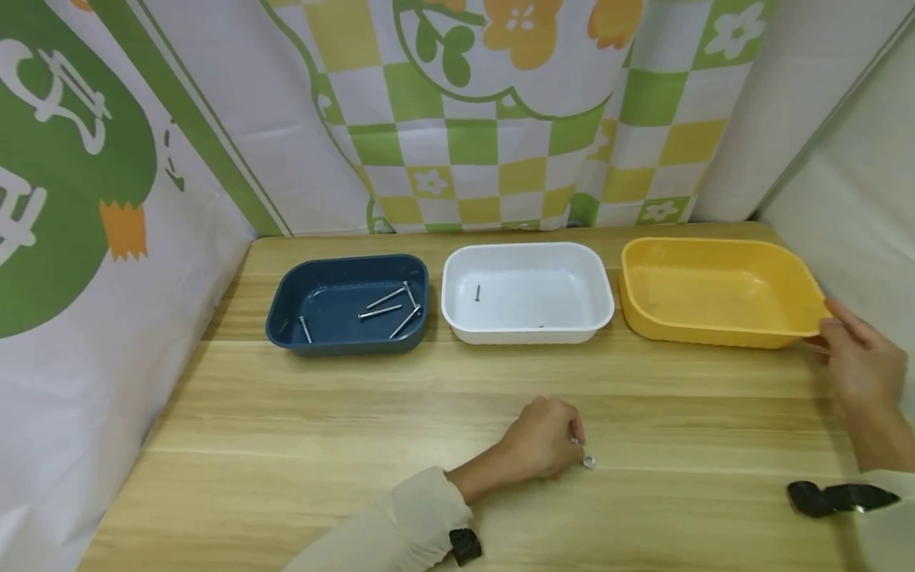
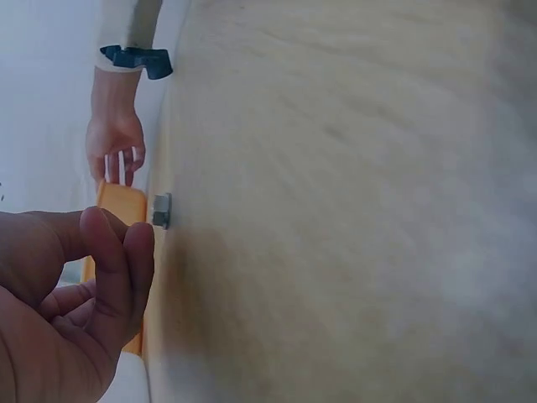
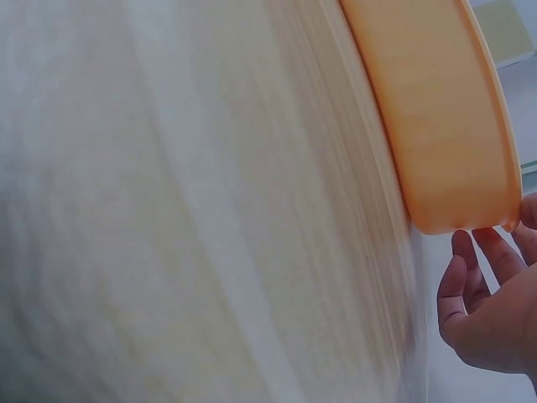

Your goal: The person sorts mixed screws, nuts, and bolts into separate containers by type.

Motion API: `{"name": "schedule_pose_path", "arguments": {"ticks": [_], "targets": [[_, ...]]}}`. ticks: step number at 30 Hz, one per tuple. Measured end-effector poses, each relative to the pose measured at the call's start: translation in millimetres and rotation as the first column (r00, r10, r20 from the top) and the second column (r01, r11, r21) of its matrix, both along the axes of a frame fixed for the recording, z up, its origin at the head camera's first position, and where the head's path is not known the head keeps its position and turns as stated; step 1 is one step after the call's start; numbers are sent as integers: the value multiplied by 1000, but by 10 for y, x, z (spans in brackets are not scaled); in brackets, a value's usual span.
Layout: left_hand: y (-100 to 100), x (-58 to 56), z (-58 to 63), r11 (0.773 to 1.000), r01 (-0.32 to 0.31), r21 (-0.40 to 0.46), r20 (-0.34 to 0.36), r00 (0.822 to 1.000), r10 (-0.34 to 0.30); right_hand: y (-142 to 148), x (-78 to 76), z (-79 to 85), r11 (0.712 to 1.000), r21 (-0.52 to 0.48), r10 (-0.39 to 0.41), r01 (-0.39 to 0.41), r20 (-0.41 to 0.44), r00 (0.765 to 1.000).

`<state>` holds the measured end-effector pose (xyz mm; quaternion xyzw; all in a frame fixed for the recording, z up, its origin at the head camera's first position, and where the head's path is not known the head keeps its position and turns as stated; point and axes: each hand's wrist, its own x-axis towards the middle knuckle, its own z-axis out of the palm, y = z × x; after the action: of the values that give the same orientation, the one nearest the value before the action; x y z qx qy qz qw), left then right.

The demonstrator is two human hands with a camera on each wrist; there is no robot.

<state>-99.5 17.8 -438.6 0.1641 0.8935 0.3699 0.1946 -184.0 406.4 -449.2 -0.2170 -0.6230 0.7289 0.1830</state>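
Note:
My left hand [image 1: 546,437] is low over the table, fingers curled and fingertips together. A small shiny metal piece shows at those fingertips in the head view; its kind cannot be made out. Just beside them on the wood lies a metal nut [image 1: 589,461], whose flat-sided shape [image 2: 162,210] appears past the fingers in the left wrist view. At the far right, my right hand [image 1: 865,361] grips the near right corner of a yellow tray [image 1: 715,330], thumb at the rim and fingers against the outer wall [image 3: 453,126]. No contents are visible in this tray.
A dark blue tray [image 1: 343,348] with several long screws [image 1: 379,311] stands at the left. Between it and the yellow tray is a white tray [image 1: 529,335] holding a small screw [image 1: 477,293]. Behind the wooden table [image 1: 357,445] hangs a checked curtain [image 1: 472,143].

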Motion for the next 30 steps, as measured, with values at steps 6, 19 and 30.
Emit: {"name": "schedule_pose_path", "arguments": {"ticks": [6,19,30], "targets": [[38,-46,99,999,40,38,-39,999,-38,12,11,-8,1000,-11,16,-16,-10,1000],[216,-349,259,999,52,-14,-276,960,-54,8,25,20,999,-23,31,-32,-18,999],[339,-651,488,998,29,62,-308,951,-8,2,31,28,999,-6,43,-43,28,999]]}}
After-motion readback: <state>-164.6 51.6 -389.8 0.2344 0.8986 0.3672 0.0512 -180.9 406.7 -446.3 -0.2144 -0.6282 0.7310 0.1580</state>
